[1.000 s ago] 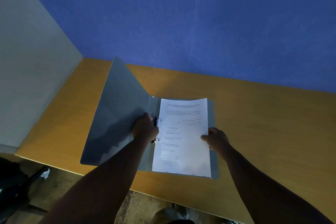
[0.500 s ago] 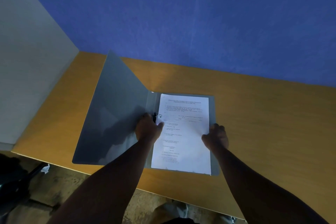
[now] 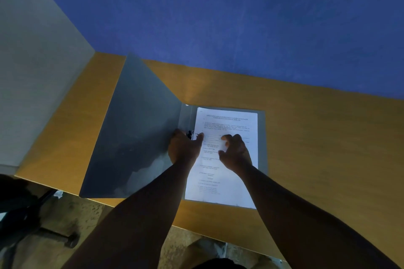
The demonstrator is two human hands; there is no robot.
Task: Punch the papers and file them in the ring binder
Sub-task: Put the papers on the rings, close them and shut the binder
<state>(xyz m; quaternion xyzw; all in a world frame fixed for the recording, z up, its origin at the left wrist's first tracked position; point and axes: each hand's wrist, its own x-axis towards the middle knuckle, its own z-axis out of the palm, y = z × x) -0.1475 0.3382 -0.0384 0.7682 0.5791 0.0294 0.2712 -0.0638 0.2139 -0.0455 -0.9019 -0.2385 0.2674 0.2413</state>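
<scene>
Head view shows my binder (image 3: pixel 140 137) open on the desk (image 3: pixel 317 137), its stiff cover propped up left of my left hand (image 3: pixel 184 150). The papers (image 3: pixel 231 120) feel light and floppy, best pinned flat near the holes. My right hand (image 3: pixel 235 153) presses them, fingers spread; left fingers curl loosely at the ring clip (image 3: pixel 189 133).

A grey ring binder (image 3: pixel 140 129) lies open, cover raised, with white printed papers (image 3: pixel 231 124) flat inside.
</scene>
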